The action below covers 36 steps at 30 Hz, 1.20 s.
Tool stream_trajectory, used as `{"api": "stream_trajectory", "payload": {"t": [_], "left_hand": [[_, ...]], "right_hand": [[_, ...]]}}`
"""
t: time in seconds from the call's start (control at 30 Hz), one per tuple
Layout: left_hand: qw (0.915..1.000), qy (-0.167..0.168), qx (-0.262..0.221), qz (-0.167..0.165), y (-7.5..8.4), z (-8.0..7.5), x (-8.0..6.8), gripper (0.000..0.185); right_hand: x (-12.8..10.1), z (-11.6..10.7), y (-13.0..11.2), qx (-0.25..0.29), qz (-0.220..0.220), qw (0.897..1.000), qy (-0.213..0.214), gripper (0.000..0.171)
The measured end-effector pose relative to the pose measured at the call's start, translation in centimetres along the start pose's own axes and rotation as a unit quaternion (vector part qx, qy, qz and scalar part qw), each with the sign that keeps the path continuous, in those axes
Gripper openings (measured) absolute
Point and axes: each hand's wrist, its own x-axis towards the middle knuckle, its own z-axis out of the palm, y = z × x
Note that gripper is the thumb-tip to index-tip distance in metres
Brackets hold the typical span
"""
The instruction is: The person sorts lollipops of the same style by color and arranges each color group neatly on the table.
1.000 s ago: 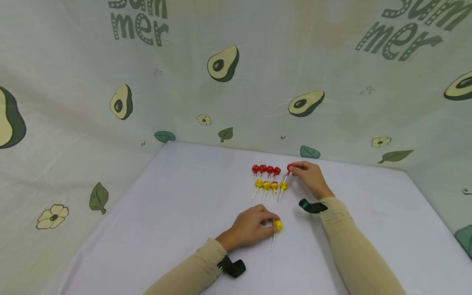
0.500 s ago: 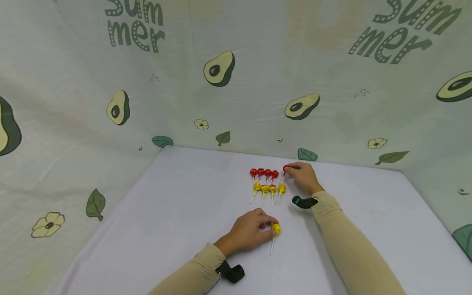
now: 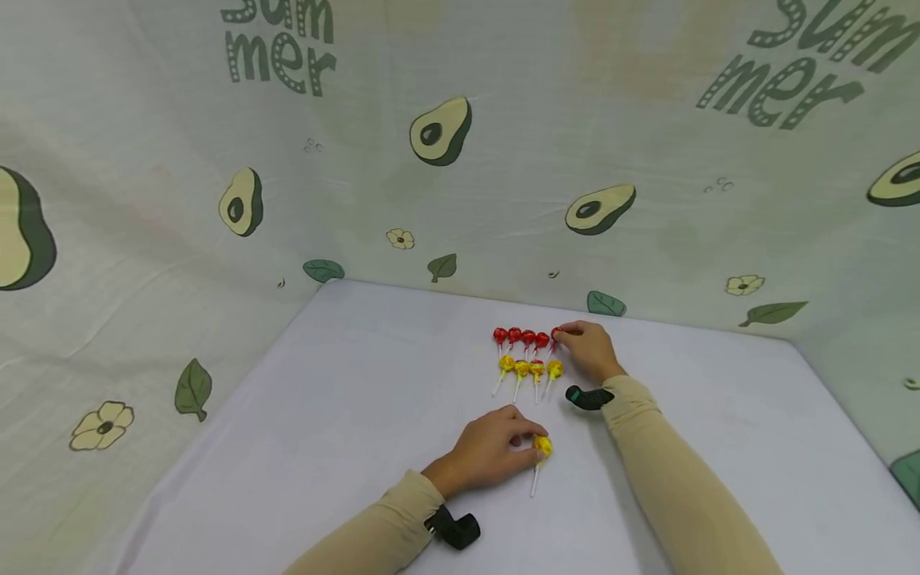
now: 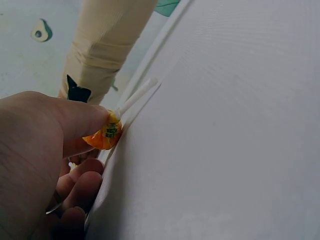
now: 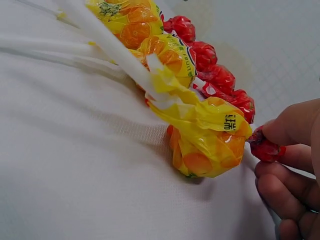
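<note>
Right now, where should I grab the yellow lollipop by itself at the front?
Probably by its white stick, coming from the near side. The yellow lollipop lies flat with the stick pointing toward you, and the left hand already pinches the wrapped head.

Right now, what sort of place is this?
Likely a staged recording booth, not a home: avocado-print cloth backdrop on all sides, white-covered table, and rows of red lollipops and yellow lollipops.
</note>
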Motion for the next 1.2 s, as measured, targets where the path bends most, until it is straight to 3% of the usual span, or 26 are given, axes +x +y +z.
{"api": "stream_trajectory", "payload": {"t": [0.53,1.2], "left_hand": [[1.0000,-0.004,0.001,-0.003,0.1,0.2,0.0,0.027],[1.0000,-0.002,-0.004,-0.002,0.2,-0.1,0.0,0.027]], "right_hand": [[-0.7,0.3,0.3,-0.019,-0.001,1.000,-0.018,0.043],[-0.9,0.7,0.5,-0.018,-0.004,1.000,0.009,0.043]]}}
